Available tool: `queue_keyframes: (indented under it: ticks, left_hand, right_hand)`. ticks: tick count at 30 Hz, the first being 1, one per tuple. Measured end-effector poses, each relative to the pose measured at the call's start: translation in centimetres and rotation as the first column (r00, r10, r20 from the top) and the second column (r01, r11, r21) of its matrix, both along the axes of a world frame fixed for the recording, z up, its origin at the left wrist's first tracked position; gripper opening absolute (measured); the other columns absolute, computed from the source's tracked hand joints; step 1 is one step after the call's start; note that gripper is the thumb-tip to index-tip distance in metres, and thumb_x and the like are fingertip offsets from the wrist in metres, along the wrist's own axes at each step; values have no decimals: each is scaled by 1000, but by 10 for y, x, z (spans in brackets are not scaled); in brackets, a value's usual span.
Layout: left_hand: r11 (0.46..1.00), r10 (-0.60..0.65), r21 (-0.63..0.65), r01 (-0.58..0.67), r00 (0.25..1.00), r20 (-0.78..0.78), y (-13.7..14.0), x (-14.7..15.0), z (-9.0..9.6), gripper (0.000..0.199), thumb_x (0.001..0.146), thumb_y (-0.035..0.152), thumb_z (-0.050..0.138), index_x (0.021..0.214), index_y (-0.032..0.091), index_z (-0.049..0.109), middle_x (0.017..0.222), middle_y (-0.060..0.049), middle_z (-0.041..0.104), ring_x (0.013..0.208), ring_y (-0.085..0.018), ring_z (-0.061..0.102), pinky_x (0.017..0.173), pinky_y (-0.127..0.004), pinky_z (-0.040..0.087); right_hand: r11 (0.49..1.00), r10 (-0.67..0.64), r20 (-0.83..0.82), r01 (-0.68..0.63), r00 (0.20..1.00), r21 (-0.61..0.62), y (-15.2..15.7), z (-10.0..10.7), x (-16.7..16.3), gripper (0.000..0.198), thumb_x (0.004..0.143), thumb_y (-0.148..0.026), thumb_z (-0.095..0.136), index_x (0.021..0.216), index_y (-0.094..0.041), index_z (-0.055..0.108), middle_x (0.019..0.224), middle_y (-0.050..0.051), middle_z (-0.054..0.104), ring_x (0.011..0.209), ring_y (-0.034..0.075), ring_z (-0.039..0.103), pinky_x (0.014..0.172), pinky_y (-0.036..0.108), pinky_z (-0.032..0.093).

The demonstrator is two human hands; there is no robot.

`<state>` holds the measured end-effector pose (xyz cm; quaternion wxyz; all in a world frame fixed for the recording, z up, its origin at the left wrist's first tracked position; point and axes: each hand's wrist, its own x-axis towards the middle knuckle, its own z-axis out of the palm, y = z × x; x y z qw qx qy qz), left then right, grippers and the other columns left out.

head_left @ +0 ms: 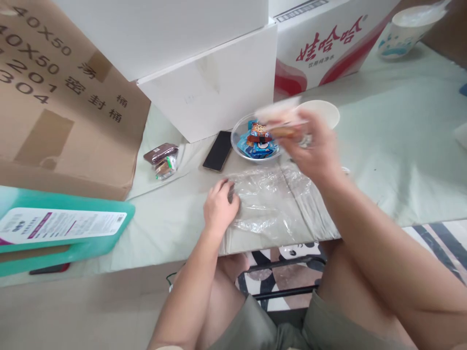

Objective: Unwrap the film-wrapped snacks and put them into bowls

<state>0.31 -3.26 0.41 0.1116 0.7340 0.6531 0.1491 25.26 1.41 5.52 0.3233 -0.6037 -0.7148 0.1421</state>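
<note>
My right hand (pixel 314 146) is raised over the table, its fingers closed on a wrapped snack (pixel 282 119) in a pale wrapper, smeared by motion. Just below and behind it stands a clear round bowl (pixel 236 141) with several blue snack packets (pixel 260 146) inside. Lower down, a crinkled clear plastic bag (pixel 266 204) lies flat on the table. At the bag's left edge rests my left hand (pixel 221 206), fingers curled and pinching the film; the fingertips are partly hidden.
A black phone (pixel 218 151) lies left of the bowl, and small wrapped snacks (pixel 164 160) sit farther left. Behind the hand is a white round lid or plate (pixel 324 113). White boxes (pixel 215 82), a brown carton (pixel 69 107) and a green jug (pixel 120 228) border the table. A paper cup (pixel 403 36) stands far right.
</note>
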Motion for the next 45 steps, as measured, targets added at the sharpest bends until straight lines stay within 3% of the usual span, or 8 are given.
queue_keyframes:
  ticks: [3,13,19,24,31,39,43,45]
  left_hand:
    - [1000,0,4,0,1000,9,0,0,-1,36,86,21,58,120,25,70,142,-5,64,123,-31,62,102,-46,55]
    - [1000,0,-18,0,1000,28,0,0,2,36,87,22,57,120,25,71,139,-5,66,121,-31,63,102,-46,55]
    - [1000,-2,-10,3,1000,28,0,1,1,35,86,23,59,118,24,72,137,-5,67,121,-32,63,103,-46,54]
    - [999,-23,42,22,999,24,0,-2,-3,34,85,21,60,117,26,72,137,-6,67,119,-30,65,100,-44,56]
    - [1000,-22,1,22,998,64,2,-5,0,31,86,22,60,114,26,73,136,-5,67,117,-30,66,96,-43,58]
    - [999,-38,20,36,992,123,1,-6,0,27,87,23,61,111,26,75,133,-6,68,114,-30,67,93,-43,59]
    - [999,-11,-43,16,992,124,0,-4,3,28,89,24,59,112,25,75,138,-6,66,116,-31,65,95,-45,58]
    - [997,10,-82,0,992,124,-1,-2,6,30,89,23,58,114,24,74,139,-5,65,119,-30,64,99,-43,56]
  right_hand:
    - [995,-94,-24,94,995,40,3,-5,-2,70,82,-28,62,149,-24,42,141,15,56,133,38,50,105,58,45]
    - [990,-63,-67,71,996,122,-35,-22,-6,50,84,-30,59,134,-24,55,137,15,57,132,33,52,113,52,42]
    - [997,11,23,-13,1000,81,-20,-21,-15,56,85,-24,56,141,-28,54,154,12,47,143,36,43,115,56,38]
    - [995,101,-31,-101,994,0,0,-18,-14,56,84,-22,56,140,-25,57,145,13,57,132,33,55,107,50,46]
    - [984,164,8,-163,986,-73,20,7,-8,44,86,-31,58,127,-20,68,122,13,69,111,30,64,97,43,48]
    - [994,-32,179,49,983,-94,39,32,-1,36,93,-36,50,114,-18,74,86,7,76,81,22,68,74,37,50]
    - [998,2,297,15,955,-56,55,40,10,52,94,-48,41,116,-14,74,102,6,77,98,21,70,79,37,49]
    - [998,51,330,-36,943,-52,60,49,12,44,93,-42,50,122,-16,71,108,6,77,101,20,70,84,36,50]
